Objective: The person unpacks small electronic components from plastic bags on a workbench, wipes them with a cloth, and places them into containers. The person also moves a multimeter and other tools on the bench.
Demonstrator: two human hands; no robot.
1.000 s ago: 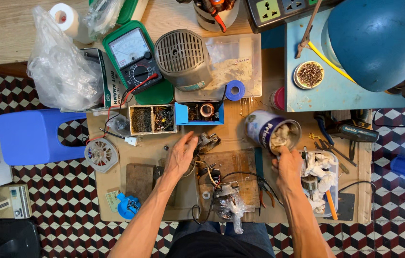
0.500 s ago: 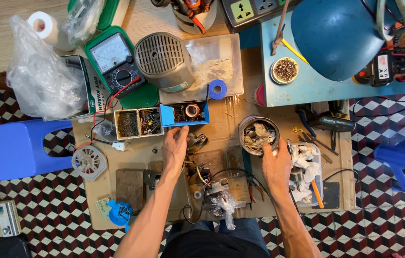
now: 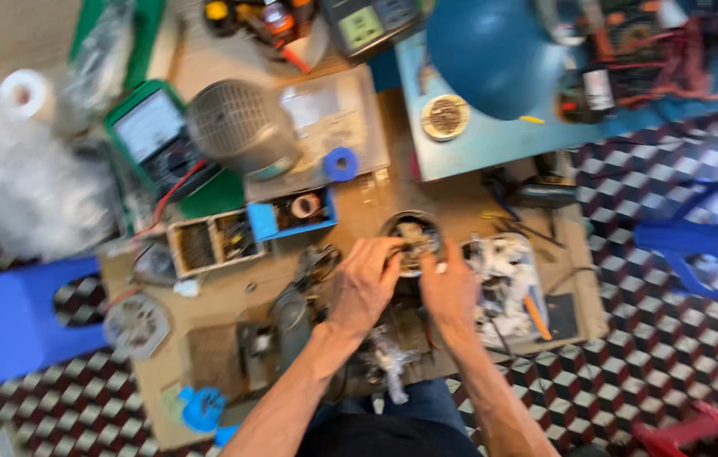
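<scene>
Your left hand [image 3: 365, 283] lies fingers curled at the near-left rim of a small round tin [image 3: 411, 241] full of pale bits; motion blur hides whether the fingertips are pinched on anything, so that cannot be told. Your right hand [image 3: 450, 290] sits just beside it, fingers bent up at the tin's near-right rim, grip likewise unreadable. The two hands nearly meet below the tin, which stands on the wooden work board [image 3: 232, 296], right of its centre. Near your wrists: a tangle of small metal parts and wires [image 3: 384, 360]. Right of the right hand: a tray of white scraps [image 3: 503, 283] with an orange-handled tool [image 3: 537, 315] lying on it. Left of the left hand: a grey cylindrical part [image 3: 291, 317]. Farther left: an open compartment box of small hardware [image 3: 211, 241], and beside it a blue box holding a copper coil [image 3: 300, 210]. Far of these: a ribbed grey motor housing [image 3: 240, 127], a green multimeter [image 3: 151, 135] with a red lead, a roll of blue tape [image 3: 341, 163]. Far left: a clear plastic bag [image 3: 29, 195], a white tape roll [image 3: 24, 95]. Near left: a round fan-like disc [image 3: 135, 326], a blue stool [image 3: 12, 317]. Far right: a large blue dome [image 3: 494, 51] on a blue table [image 3: 494, 148], with a small round dish [image 3: 444, 117] just beside it.
</scene>
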